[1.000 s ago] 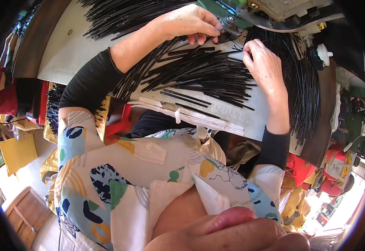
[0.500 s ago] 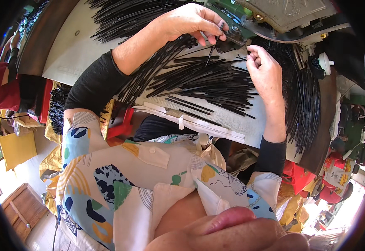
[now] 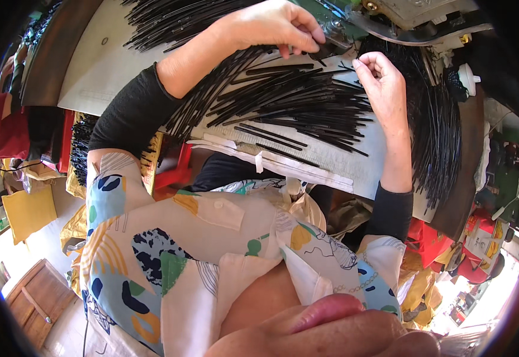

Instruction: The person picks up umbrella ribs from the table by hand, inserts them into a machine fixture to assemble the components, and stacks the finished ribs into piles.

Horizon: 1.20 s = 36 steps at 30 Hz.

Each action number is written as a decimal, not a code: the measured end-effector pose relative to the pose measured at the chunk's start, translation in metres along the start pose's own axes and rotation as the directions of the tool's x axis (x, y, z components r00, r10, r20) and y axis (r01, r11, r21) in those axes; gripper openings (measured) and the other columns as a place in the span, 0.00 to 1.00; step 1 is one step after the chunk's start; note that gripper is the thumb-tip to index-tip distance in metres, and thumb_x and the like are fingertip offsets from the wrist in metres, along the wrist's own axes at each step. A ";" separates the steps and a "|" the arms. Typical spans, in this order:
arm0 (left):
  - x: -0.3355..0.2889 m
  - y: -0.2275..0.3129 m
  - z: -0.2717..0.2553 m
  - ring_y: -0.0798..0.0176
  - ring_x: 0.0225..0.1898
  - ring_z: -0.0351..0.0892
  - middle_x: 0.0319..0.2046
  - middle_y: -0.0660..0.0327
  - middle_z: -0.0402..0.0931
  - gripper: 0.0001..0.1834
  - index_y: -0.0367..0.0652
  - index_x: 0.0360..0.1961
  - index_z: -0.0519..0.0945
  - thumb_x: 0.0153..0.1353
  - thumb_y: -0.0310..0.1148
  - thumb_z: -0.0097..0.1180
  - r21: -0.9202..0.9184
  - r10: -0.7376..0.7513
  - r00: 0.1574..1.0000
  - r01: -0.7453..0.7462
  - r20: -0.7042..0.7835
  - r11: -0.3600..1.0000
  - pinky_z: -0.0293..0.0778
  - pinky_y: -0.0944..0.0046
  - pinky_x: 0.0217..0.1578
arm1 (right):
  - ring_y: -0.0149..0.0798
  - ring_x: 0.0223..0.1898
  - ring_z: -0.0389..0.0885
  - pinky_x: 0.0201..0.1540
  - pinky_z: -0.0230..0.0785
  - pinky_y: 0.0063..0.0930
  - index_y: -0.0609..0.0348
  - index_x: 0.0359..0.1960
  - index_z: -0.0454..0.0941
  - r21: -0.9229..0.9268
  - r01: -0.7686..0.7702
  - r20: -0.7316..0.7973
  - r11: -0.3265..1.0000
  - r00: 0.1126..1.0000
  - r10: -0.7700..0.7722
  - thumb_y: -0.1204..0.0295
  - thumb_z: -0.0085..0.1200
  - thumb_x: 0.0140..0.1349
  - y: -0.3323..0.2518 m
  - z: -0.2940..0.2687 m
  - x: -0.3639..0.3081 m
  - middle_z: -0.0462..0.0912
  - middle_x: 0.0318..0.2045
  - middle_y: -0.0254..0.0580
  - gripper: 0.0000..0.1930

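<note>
At the top of the table, my left hand (image 3: 286, 28) is bent with thumb and forefinger pinched together beside the machine. A short dark end of a thin black strip (image 3: 319, 59) shows just below those fingertips; the rest of it is hidden. My right hand (image 3: 383, 80) is raised on the other side of the machine's working end, thumb and forefinger closed at their tips. What they pinch, if anything, is too small to make out. Below and between both hands lies a loose pile of black strips (image 3: 295, 98), several of them set apart near the front edge.
A machine with a green base and a curved metal arm (image 3: 402, 38) stands at the top right. More black strips (image 3: 176, 21) lie at the upper left, and a long bundle (image 3: 435, 143) hangs over the right side. A white band (image 3: 271, 162) runs along the table's front edge.
The strip that stuck out long below my left hand now shows only a short end. My left hand has shifted slightly; my right hand has moved up and a little right.
</note>
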<state>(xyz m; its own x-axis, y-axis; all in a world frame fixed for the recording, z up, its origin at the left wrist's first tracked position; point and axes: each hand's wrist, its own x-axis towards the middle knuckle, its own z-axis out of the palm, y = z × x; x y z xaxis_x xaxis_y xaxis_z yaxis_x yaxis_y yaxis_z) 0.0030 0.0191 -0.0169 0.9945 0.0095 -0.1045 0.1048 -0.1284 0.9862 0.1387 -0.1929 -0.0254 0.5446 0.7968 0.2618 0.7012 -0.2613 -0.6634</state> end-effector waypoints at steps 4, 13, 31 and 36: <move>-0.004 0.003 0.025 0.71 0.26 0.77 0.27 0.61 0.79 0.10 0.40 0.34 0.81 0.51 0.32 0.58 0.647 0.217 0.975 -0.142 -0.038 0.749 0.72 0.71 0.26 | 0.22 0.21 0.69 0.26 0.64 0.17 0.64 0.33 0.74 0.170 -0.114 0.090 0.979 0.991 0.100 0.71 0.52 0.58 0.002 0.000 -0.003 0.76 0.20 0.33 0.08; -0.006 0.008 0.025 0.73 0.19 0.75 0.22 0.61 0.77 0.12 0.38 0.37 0.80 0.55 0.33 0.57 0.462 0.112 0.987 -0.047 -0.116 0.886 0.72 0.74 0.19 | 0.20 0.19 0.72 0.20 0.61 0.11 0.65 0.42 0.74 0.391 -0.273 0.279 0.879 0.945 0.170 0.71 0.50 0.61 -0.006 0.000 -0.004 0.78 0.22 0.36 0.11; 0.001 -0.004 0.024 0.72 0.22 0.76 0.25 0.61 0.77 0.13 0.34 0.38 0.78 0.60 0.35 0.51 0.047 0.037 0.999 -0.036 -0.030 0.998 0.73 0.75 0.22 | 0.26 0.18 0.73 0.21 0.63 0.16 0.63 0.37 0.73 0.707 -0.370 0.275 0.603 0.929 0.248 0.68 0.52 0.59 -0.010 0.001 -0.003 0.77 0.21 0.36 0.11; -0.001 -0.001 0.028 0.73 0.20 0.75 0.25 0.60 0.77 0.13 0.39 0.37 0.73 0.63 0.39 0.48 -0.031 0.014 0.996 -0.017 -0.087 0.999 0.71 0.76 0.19 | 0.26 0.18 0.73 0.20 0.62 0.16 0.63 0.38 0.73 0.686 -0.370 0.288 0.627 0.929 0.233 0.68 0.52 0.59 -0.015 0.003 -0.003 0.77 0.21 0.36 0.11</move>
<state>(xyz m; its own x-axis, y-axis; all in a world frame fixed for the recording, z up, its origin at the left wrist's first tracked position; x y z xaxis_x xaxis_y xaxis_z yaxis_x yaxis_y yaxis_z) 0.0021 -0.0083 -0.0211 0.9925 0.0935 -0.0789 0.0880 -0.0975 0.9913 0.1250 -0.1900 -0.0190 0.5364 0.8363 -0.1133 -0.0779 -0.0846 -0.9934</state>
